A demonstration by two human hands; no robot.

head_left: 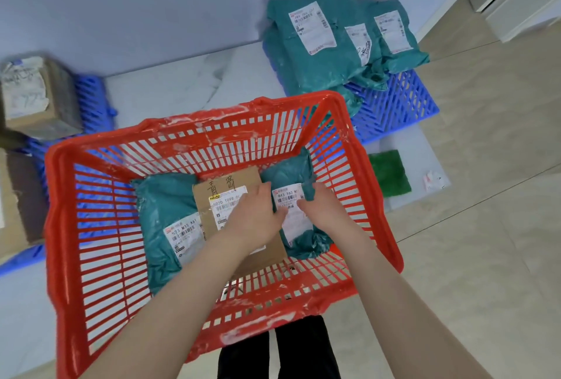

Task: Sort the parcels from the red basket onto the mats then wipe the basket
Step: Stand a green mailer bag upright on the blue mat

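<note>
The red slatted basket [63,227] fills the middle of the head view and holds three parcels. A teal bag [164,211] lies at the left of its floor, a cardboard envelope [212,190] in the middle, and a second teal bag [291,172] at the right. My left hand [255,214] lies over the envelope, its fingers at the left edge of the right-hand teal bag. My right hand [321,205] grips that same bag at its upper right side. Both forearms reach down into the basket.
A blue mat [394,105] at the back right carries several teal bags [334,44]. Another blue mat [91,96] at the left bears brown cardboard boxes [36,96]. A green cloth [390,173] and a scrap of paper [434,181] lie on the floor right of the basket.
</note>
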